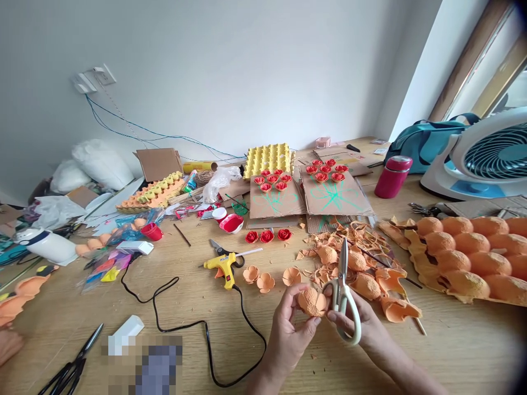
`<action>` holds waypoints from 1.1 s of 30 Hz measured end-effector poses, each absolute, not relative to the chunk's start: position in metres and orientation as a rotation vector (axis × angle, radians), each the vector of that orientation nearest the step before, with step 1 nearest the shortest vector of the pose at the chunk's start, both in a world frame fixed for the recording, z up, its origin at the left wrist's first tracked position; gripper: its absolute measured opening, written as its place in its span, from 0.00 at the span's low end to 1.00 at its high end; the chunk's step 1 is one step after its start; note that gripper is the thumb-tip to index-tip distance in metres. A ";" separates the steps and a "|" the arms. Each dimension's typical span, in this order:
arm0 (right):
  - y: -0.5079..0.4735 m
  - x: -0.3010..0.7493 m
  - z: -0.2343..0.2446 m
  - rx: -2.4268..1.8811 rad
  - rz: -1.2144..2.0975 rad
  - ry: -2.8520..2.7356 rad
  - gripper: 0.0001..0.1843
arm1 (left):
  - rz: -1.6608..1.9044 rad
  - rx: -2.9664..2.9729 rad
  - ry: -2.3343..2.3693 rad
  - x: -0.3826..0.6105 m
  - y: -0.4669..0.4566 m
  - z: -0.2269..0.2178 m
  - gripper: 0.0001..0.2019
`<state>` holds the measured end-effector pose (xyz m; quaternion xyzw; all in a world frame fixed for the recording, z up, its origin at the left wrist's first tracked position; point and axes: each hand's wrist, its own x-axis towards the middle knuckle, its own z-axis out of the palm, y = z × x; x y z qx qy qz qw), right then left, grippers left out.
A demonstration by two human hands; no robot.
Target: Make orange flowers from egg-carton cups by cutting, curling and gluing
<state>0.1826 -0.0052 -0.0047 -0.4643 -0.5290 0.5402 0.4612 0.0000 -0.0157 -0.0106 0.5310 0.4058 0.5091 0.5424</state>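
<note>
My left hand [288, 323] pinches an orange egg-carton cup [312, 301] between thumb and fingers, low in the middle of the view. My right hand [366, 323] grips white-handled scissors [342, 291], their blades pointing up and away, right beside the cup. Just behind my hands lies a heap of orange carton scraps and cut cups [354, 263]. Three cut orange flower shapes [265, 281] lie on the wooden table [197, 307] to the left of the heap.
An orange egg tray [465, 263] lies at right. A yellow glue gun [224, 267] with a black cord lies left of centre. Red carton roses [267, 236] and cardboard sheets with roses [313, 192] sit behind. Black scissors [72, 367] lie at lower left; a fan [489, 159] and a red flask [392, 175] stand at right.
</note>
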 end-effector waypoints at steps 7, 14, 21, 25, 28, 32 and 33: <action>-0.009 0.188 -0.008 -1.182 1.359 -1.178 0.24 | 1.116 1.178 0.843 -0.001 -0.011 -0.010 0.30; -0.010 0.189 -0.022 -1.130 1.423 -1.027 0.21 | 1.047 0.983 0.797 -0.003 -0.005 -0.015 0.17; -0.009 0.188 -0.015 -1.088 1.416 -1.090 0.18 | 1.085 1.033 0.851 -0.002 -0.007 -0.018 0.21; -0.003 0.188 -0.017 -1.062 1.368 -1.137 0.17 | 1.212 1.138 1.038 -0.013 0.001 -0.016 0.21; 0.000 0.188 -0.021 -1.072 1.359 -1.113 0.18 | 1.306 1.309 1.215 -0.036 0.017 -0.005 0.16; -0.001 0.186 -0.026 -1.056 1.385 -1.116 0.20 | 1.367 1.649 1.430 -0.072 0.038 0.019 0.08; -0.002 0.185 -0.027 -1.057 1.386 -1.133 0.20 | 1.362 1.734 1.473 -0.078 0.040 0.024 0.06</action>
